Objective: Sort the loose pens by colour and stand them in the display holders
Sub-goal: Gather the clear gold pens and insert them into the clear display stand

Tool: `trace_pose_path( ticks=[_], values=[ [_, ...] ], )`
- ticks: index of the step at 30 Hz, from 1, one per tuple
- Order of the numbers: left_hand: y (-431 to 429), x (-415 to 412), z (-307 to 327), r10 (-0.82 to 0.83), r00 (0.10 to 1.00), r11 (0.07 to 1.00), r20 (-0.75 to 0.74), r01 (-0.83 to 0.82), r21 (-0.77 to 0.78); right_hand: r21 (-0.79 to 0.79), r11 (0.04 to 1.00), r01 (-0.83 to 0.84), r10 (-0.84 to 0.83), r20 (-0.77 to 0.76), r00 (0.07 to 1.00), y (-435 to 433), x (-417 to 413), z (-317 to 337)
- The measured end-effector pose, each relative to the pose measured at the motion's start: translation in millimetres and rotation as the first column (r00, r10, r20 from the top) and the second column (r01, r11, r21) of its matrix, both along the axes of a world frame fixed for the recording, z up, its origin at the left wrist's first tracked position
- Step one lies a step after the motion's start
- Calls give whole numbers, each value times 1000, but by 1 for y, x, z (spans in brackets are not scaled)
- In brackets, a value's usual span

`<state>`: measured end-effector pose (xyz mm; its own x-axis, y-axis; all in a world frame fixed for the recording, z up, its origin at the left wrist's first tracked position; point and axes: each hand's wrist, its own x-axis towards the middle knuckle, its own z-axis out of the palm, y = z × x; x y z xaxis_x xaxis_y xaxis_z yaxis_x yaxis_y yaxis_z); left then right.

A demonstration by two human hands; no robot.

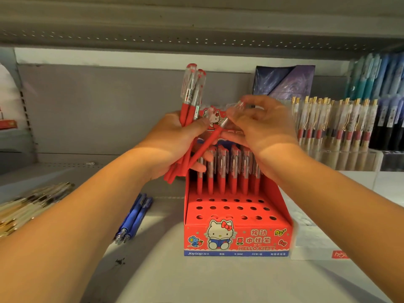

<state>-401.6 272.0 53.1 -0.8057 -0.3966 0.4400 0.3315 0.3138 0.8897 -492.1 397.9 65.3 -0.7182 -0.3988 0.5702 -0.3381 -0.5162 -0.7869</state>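
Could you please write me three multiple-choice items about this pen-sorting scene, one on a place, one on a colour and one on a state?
1. Where do the blue pens lie?
A. on the shelf, left of the red holder
B. inside the holder
C. in the right hand

2. What colour are the pens bundled in the left hand?
A. blue
B. red
C. green

3. How do the holder's three front rows of holes stand?
A. all filled
B. taped over
C. empty

Answers: 1 A, they rest flat beside the holder; 2 B, the bundle of pens has red barrels; 3 C, only open holes show in front of the standing pens.
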Motion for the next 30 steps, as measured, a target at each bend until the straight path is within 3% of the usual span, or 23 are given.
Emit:
trace_pose_path(
  ticks=[6, 12, 23, 26, 28, 30],
  values=[
    [-16, 2, 7, 256, 962, 933, -92, -270, -237, -27, 993, 112, -115, -144, 983, -12, -7, -18],
    [-13, 0, 4, 196, 976, 964, -98, -210, -164, 80, 986, 147, -107, -372, 922, -19, -8, -42],
    [-13, 1, 3, 58, 995, 992, -79, -66, -107, 394, 909, 133, 94, -505, 858, -18, -8, -53],
    [-14, -1, 2, 54, 996, 990, -74, -63, -123, 375, 894, 247, 16, -575, 818, -14, -6, -47],
    [-13, -1, 1, 29, 998, 989, -58, -37, -145, 319, 910, 265, -65, -522, 850, -11, -5, -39],
    [-11, 0, 0, -23, 999, 988, -32, 18, -150, 238, 964, 120, -42, -309, 950, -7, -3, -32]
  ],
)
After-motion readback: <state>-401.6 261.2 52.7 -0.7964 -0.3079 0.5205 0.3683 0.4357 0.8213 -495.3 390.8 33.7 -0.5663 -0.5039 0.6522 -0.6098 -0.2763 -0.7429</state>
